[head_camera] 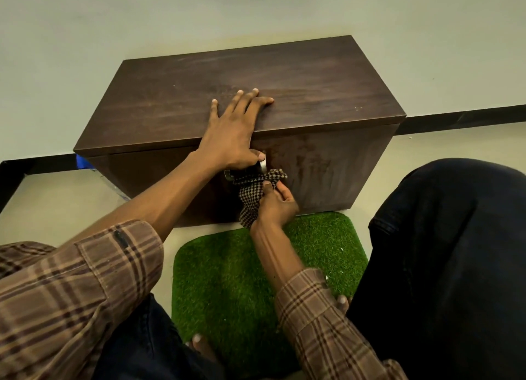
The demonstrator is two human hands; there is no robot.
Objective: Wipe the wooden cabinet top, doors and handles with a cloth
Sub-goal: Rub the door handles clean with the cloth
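A low dark wooden cabinet (299, 75) stands against the wall, its top facing me and its front doors below. My left hand (230, 135) lies flat over the front edge of the top, fingers spread, holding nothing. My right hand (277, 204) grips a brown checked cloth (252, 193) and presses it against the metal handles (263, 165) at the middle of the front. The handles are partly hidden by my left hand and the cloth. The right door (336, 169) shows streaky smears.
A green artificial-grass mat (227, 280) lies on the pale floor in front of the cabinet. My knee in dark trousers (444, 251) fills the right side. A black skirting strip (461, 118) runs along the wall. A blue object (82, 161) peeks out at the cabinet's left.
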